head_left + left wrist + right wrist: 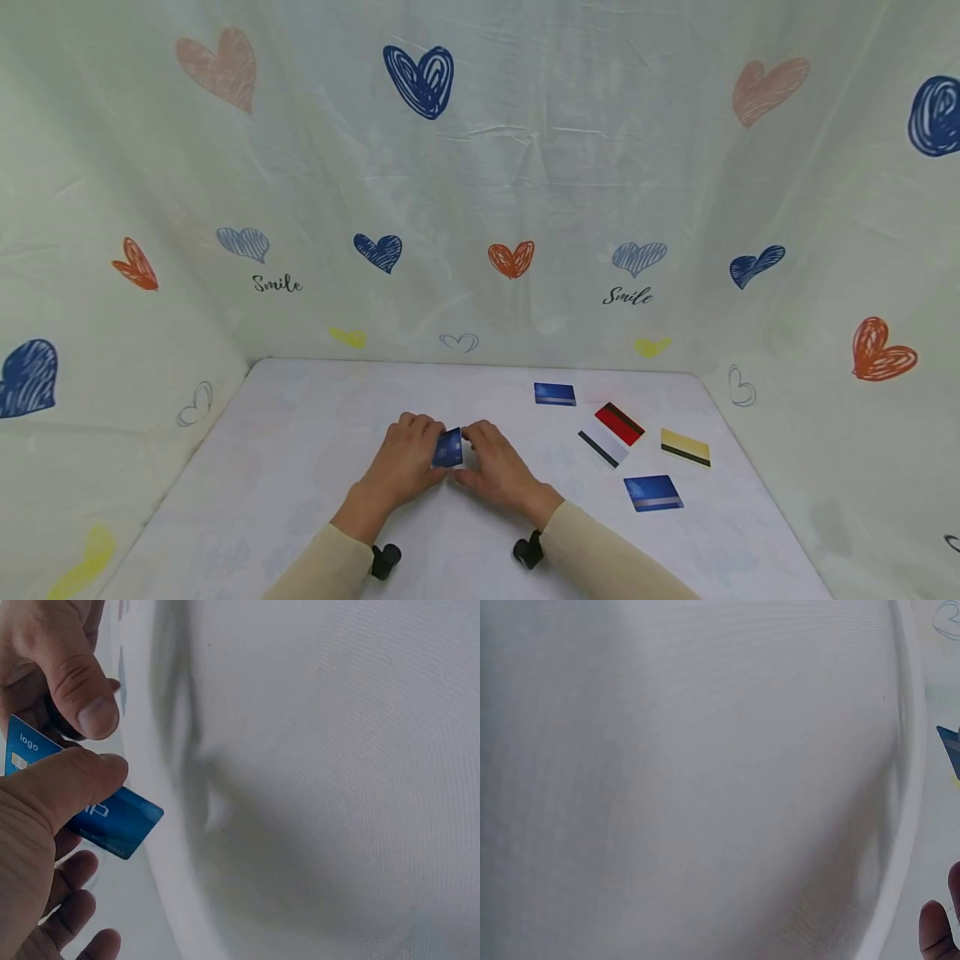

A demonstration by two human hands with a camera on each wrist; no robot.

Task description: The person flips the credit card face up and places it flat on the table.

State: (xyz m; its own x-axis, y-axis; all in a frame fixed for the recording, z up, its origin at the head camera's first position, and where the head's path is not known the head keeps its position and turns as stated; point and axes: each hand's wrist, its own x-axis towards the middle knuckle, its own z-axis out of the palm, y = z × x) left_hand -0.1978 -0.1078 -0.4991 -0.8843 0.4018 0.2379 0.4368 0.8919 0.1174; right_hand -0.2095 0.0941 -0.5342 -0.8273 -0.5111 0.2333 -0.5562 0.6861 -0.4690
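Observation:
A blue card with a chip and a "logo" mark is pinched by my left hand, thumb across its face in the left wrist view. Tilted there, the card shows its lower corner free. My right hand is close beside the card's right side, thumb and fingers apart; a small dark patch shows between them in the left wrist view, and I cannot tell what it is. In the right wrist view only fingertips and a corner of a blue card show at the right edge.
Right of my hands on the white table lie a blue card, a red card touching or overlapping a white card, a yellow card and another blue card. A heart-printed curtain rises behind.

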